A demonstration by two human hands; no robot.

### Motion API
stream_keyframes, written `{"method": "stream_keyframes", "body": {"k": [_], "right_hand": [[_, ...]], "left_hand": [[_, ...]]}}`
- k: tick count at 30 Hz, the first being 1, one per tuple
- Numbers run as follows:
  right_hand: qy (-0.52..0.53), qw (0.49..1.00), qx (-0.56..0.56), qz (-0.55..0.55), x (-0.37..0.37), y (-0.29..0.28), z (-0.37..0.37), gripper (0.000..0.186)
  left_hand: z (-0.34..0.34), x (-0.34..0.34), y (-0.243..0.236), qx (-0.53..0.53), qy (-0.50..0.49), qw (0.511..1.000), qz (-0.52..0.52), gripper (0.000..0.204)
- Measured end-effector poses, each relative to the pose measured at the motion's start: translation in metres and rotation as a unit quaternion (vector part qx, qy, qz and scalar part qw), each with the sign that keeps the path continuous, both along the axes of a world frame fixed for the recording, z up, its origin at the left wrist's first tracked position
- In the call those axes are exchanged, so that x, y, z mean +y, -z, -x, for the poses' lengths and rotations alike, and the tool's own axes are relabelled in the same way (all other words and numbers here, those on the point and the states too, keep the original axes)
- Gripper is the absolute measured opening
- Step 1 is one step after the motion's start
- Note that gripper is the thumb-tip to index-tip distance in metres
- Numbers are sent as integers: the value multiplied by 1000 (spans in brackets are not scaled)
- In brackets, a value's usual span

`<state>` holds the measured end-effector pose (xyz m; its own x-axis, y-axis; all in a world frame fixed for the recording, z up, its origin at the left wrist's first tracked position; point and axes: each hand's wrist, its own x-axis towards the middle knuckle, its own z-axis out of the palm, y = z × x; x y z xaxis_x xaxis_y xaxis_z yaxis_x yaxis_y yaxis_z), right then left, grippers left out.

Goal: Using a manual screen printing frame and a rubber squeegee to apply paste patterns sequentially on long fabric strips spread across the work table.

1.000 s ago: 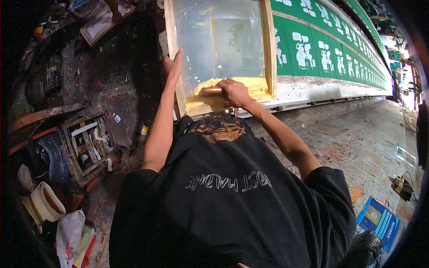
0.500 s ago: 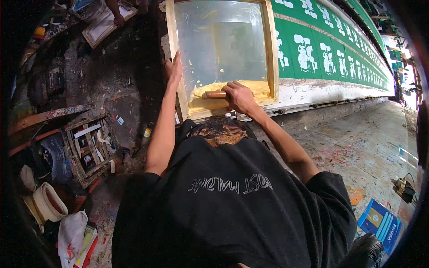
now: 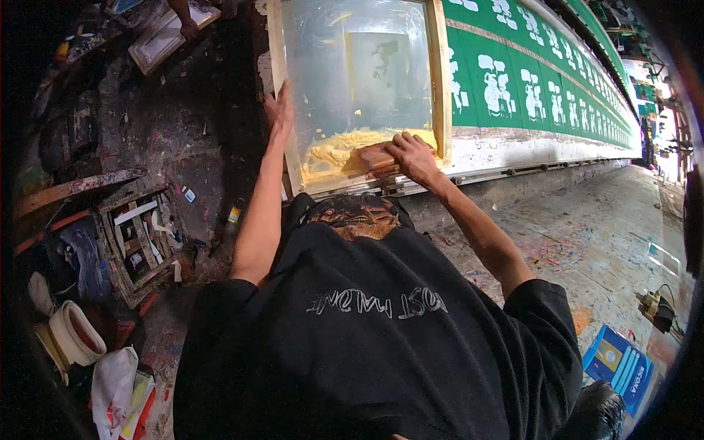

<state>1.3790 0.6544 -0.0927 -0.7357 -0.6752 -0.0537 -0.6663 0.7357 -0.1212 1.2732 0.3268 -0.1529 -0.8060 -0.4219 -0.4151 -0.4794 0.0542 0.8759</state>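
A wooden-framed printing screen lies in front of me, with a pale, see-through mesh. Thick yellow ink is heaped along its near end, and a few flecks dot the mesh. My right hand is closed around a wooden-handled squeegee at the ink, near the frame's right corner. The squeegee's blade edge is hidden. My left hand holds the screen's left rail, its fingers partly hidden along the side. A dark figure shows faintly through the mesh.
A long table runs off to the right, carrying green fabric with white prints. Another person's hand is at a smaller frame, upper left. Old frames lie at left. A blue package rests on the floor at lower right.
My right hand has moved the squeegee rightward along the ink and tilted it, so more of its wooden face shows. The left hand stays at the rail. The view has shifted slightly.
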Motion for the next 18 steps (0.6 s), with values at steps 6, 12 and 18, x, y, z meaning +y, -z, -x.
{"method": "stream_keyframes", "body": {"k": [6, 12, 18], "right_hand": [[130, 989, 43, 58, -25, 0, 4, 33], [35, 997, 61, 37, -78, 16, -15, 33], [-62, 995, 74, 0, -9, 22, 4, 30]], "left_hand": [[5, 2, 15, 26, -20, 999, 10, 93], [5, 0, 29, 45, -5, 998, 46, 97], [3, -6, 24, 16, 6, 999, 40, 97]]}}
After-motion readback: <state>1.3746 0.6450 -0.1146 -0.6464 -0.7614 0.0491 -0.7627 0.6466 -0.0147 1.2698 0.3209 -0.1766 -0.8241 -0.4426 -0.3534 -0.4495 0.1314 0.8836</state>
